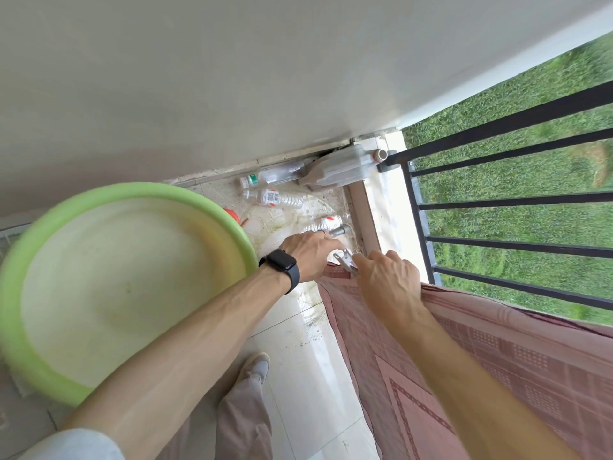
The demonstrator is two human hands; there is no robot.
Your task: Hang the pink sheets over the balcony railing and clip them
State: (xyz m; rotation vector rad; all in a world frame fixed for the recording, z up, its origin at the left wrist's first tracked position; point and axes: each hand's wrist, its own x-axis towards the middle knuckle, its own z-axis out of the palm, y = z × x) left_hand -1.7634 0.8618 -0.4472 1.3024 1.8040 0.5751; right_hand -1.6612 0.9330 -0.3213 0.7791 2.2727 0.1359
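A pink patterned sheet is draped over the black balcony railing at the lower right, covering its near part. My right hand pinches a grey metal clip at the sheet's upper corner. My left hand, with a dark watch on the wrist, grips the same corner of the sheet right next to the clip. Whether the clip's jaws bite the cloth is hidden by my fingers.
A large green plastic basin stands at the left on the tiled floor. Several empty plastic bottles and a clear container lie in the far corner by the white wall. Grass lies far below beyond the railing bars.
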